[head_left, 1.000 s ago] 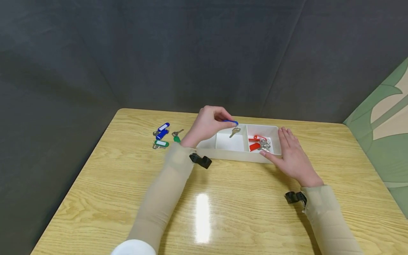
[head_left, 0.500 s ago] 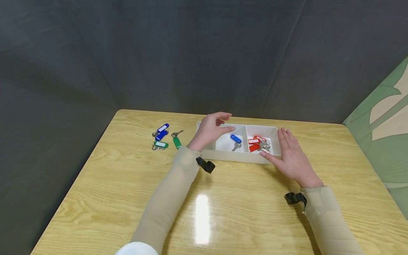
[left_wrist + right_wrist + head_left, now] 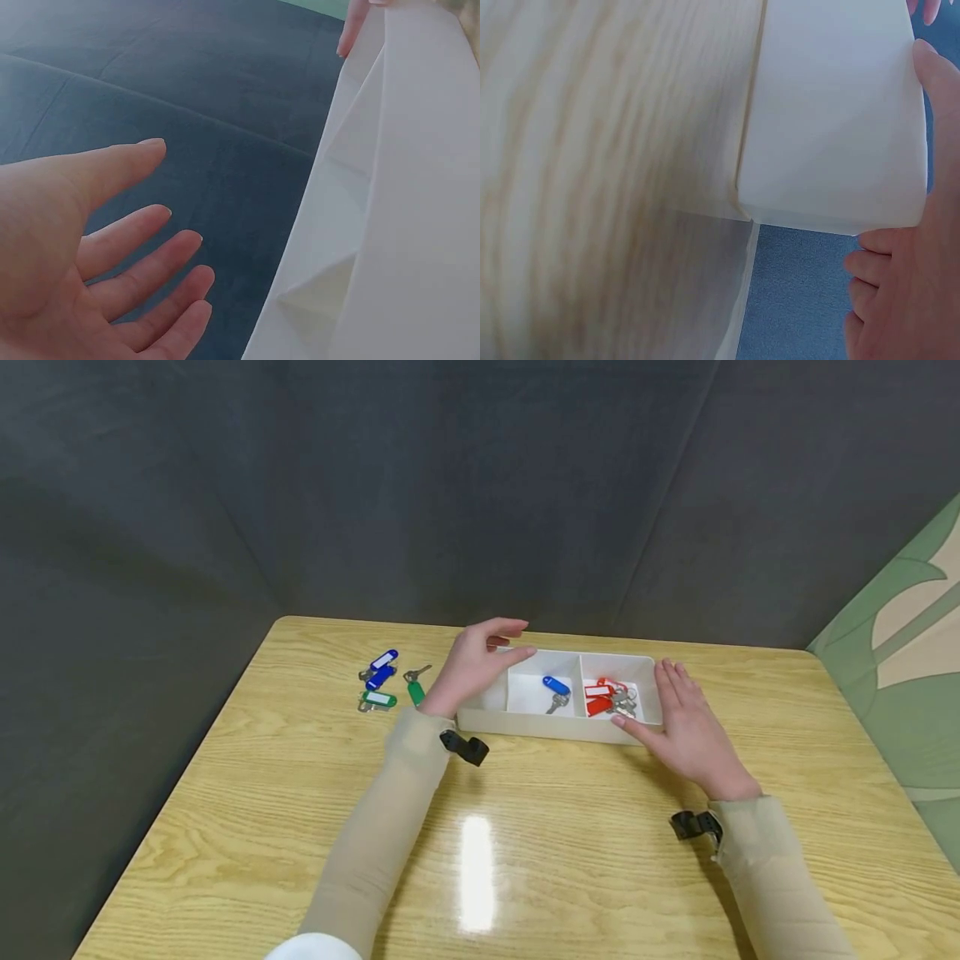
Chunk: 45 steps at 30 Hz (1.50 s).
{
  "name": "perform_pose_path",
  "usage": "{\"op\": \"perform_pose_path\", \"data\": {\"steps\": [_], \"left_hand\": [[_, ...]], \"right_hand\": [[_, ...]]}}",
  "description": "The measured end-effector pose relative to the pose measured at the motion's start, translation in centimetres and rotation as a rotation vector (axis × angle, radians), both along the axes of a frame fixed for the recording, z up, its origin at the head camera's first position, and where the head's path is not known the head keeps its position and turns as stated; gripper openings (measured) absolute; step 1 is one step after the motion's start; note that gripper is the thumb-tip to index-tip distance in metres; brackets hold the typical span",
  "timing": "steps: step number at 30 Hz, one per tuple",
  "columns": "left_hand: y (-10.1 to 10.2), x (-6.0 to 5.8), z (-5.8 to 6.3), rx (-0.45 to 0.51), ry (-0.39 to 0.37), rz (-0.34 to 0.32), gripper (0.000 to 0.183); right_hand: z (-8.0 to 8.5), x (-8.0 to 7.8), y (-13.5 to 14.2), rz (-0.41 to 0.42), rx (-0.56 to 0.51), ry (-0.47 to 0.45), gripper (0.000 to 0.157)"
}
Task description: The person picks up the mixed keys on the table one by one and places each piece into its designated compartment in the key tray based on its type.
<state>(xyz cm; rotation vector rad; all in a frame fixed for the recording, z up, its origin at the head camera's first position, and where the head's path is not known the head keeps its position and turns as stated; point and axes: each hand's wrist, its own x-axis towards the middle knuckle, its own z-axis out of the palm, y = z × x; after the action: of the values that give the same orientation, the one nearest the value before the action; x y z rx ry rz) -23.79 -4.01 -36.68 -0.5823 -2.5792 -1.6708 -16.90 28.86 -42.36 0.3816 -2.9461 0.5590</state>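
Observation:
A white three-compartment organizer box point(image 3: 551, 727) stands on the table. My left hand point(image 3: 476, 664) is over its left compartment, fingers apart and holding nothing; the left wrist view shows the spread fingers point(image 3: 142, 274) beside the box. In the middle compartment lies a key with a blue tag point(image 3: 556, 685). Several keys with red tags point(image 3: 598, 705) fill part of the right compartment. My right hand point(image 3: 693, 731) rests against the box's right end, fingers straight, its thumb point(image 3: 934, 67) at the front rim. The left compartment is partly hidden by my left hand.
Left of the box, keys with blue tags point(image 3: 381, 677) lie on the wooden table point(image 3: 570, 843), near a key with a green tag point(image 3: 379, 699) and another green tag point(image 3: 416, 693) partly behind my left wrist. A dark curtain point(image 3: 480, 493) hangs behind the table.
My left hand has let go of the blue-tagged key, which now lies in the middle compartment, and has drawn back to the left. The right hand stays at the box's end.

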Motion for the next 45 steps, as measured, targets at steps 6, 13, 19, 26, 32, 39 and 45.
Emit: {"op": "perform_pose_path", "data": {"steps": [6, 13, 19, 26, 32, 39, 45], "left_hand": [[-1.8, 0.3, 0.4, 0.014, -0.006, 0.027, 0.043], [-4.2, 0.3, 0.7, 0.020, 0.017, 0.071, 0.041], [-7.0, 0.0, 0.8, 0.032, 0.014, 0.119, 0.042], [-10.5, -0.3, 0.9, -0.005, 0.017, 0.197, 0.046], [-13.0, -0.4, 0.9, -0.057, 0.013, 0.252, 0.048], [-15.1, -0.4, 0.5, -0.124, -0.012, 0.287, 0.049], [-16.0, -0.7, 0.3, -0.195, -0.044, 0.303, 0.051]], "right_hand": [[0.0, -0.2, -0.1, 0.005, 0.003, 0.010, 0.107], [-0.2, -0.3, 0.1, 0.005, 0.004, 0.006, 0.108], [-0.2, -0.3, 0.0, 0.005, 0.005, 0.000, 0.107], [0.0, -0.1, -0.1, 0.007, 0.008, -0.002, 0.107], [0.0, -0.1, -0.1, 0.007, 0.004, 0.000, 0.107], [-0.2, -0.1, 0.0, 0.007, 0.011, 0.002, 0.107], [-0.2, -0.1, 0.1, 0.002, 0.005, -0.005, 0.107]]}}
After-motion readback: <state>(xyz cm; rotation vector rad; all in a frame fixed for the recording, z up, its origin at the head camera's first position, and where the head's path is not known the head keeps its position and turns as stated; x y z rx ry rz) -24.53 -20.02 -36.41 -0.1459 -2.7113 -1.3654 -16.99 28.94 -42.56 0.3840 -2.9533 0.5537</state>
